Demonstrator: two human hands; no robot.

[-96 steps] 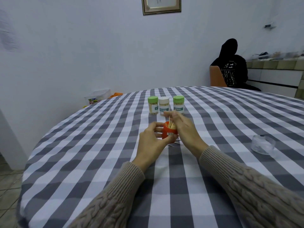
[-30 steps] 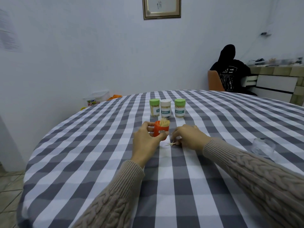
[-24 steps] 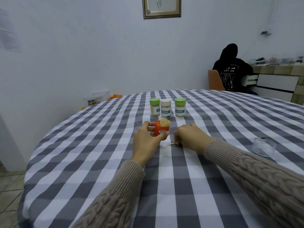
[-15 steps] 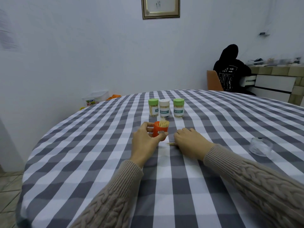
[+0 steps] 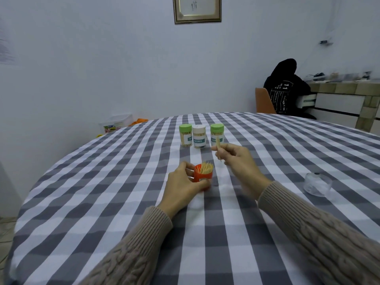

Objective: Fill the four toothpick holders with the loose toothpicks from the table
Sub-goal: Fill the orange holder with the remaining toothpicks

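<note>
Fingers: left hand (image 5: 181, 188) grips orange holder (image 5: 202, 177), right hand (image 5: 236, 159) pinches toothpicks (image 5: 218, 146); checked tablecloth (image 5: 102, 202), white wall (image 5: 102, 68).

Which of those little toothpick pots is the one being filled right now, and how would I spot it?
Start at the round table with the grey and white checked cloth. Near its middle, three capped holders stand in a row. The one being filled is the orange holder nearer the person, gripped by the left hand: it alone has no lid, and toothpick tips bristle out of its top.
</note>
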